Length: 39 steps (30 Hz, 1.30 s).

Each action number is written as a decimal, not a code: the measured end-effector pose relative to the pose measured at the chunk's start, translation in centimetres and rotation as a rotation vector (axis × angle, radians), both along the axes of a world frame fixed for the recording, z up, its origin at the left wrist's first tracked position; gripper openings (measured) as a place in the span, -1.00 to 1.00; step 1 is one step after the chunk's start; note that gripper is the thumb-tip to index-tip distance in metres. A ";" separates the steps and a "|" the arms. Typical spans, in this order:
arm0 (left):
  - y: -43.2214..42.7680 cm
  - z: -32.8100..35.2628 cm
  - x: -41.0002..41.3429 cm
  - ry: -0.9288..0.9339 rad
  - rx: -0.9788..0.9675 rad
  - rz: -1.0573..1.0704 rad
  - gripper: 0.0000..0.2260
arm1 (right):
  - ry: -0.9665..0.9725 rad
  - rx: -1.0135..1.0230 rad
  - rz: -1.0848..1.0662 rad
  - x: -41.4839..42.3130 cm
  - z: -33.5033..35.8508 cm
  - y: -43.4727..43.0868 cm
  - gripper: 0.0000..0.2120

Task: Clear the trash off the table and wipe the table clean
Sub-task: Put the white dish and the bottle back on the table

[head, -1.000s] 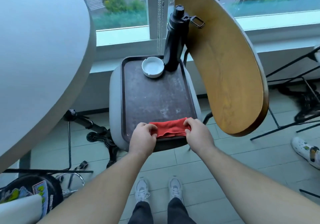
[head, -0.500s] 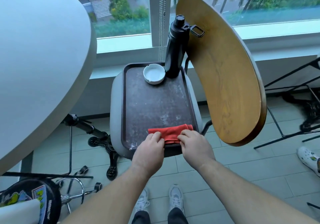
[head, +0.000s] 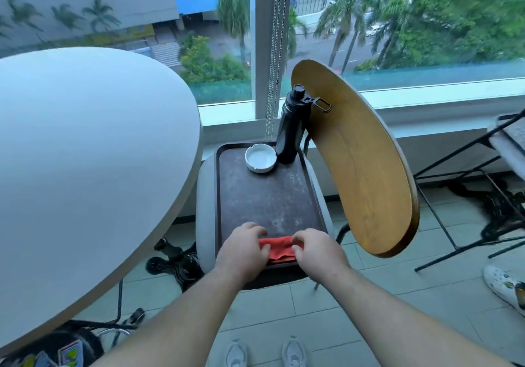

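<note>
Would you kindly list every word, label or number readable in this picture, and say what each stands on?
None can be read.
Colourful stickers at bottom left: too blurred to read.
Black bottle and white ashtray: no lettering visible.

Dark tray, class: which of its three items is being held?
The red folded cloth, held by left hand and right hand; white round ashtray and black bottle stand untouched.
</note>
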<state>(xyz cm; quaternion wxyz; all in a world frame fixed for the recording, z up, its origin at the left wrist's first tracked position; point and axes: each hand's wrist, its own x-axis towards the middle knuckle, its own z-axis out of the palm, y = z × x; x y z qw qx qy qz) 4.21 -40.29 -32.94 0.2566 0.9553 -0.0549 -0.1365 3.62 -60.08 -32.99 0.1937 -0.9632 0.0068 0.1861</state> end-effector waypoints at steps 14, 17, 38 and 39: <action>-0.2 21.7 8.4 -0.557 -0.272 0.170 -0.89 | -0.310 0.283 -0.192 6.8 10.3 3.2 -0.86; 0.3 24.8 11.7 -0.566 -0.084 0.039 -0.86 | -0.319 0.283 -0.164 9.8 10.9 4.0 -0.86; 3.6 22.5 17.5 -0.521 0.279 0.053 -0.61 | 0.177 0.379 -0.671 23.5 -3.7 6.7 -0.58; 3.6 22.4 17.6 -0.523 0.276 0.054 -0.61 | 0.192 0.420 -0.705 23.8 -4.0 6.8 -0.56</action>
